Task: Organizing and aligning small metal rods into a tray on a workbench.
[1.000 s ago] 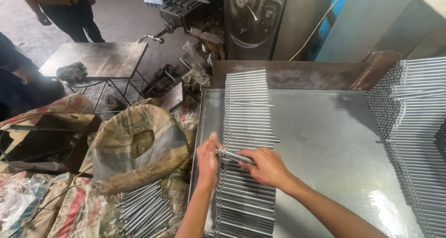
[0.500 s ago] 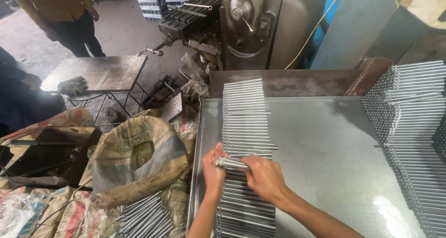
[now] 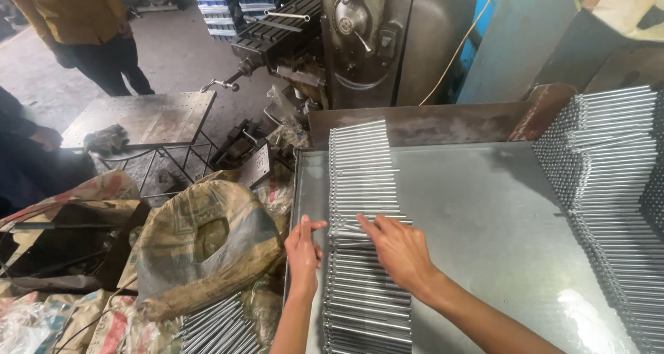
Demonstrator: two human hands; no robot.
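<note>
A: Starting from the left, what's there?

B: A person in dark trousers and a mustard top (image 3: 83, 29) stands on the floor far off, by a low grey metal stand (image 3: 142, 119). Nearer lie worn printed sacks (image 3: 200, 247), one with loose thin steel rods (image 3: 218, 330) poking out beside it.

A: And the hands?

B: The left hand (image 3: 303, 252) rests at the left edge of a long flat row of thin bright steel rods (image 3: 363, 188), which lies side by side along the left of the grey sheet-metal surface (image 3: 498, 222). Its fingers are straight, gripping nothing. The right hand (image 3: 398, 247) lies flat on top of the same row, fingers spread, palm down, also holding nothing.

A: So which step is this?

B: My judgement: squaring up the row, pressing rods level and butting their ends. Next calls for a light push from the left edge while the right palm keeps them from rolling.

A: Further right?

B: A tall stacked pile of identical steel rods (image 3: 609, 160), well apart.
</note>
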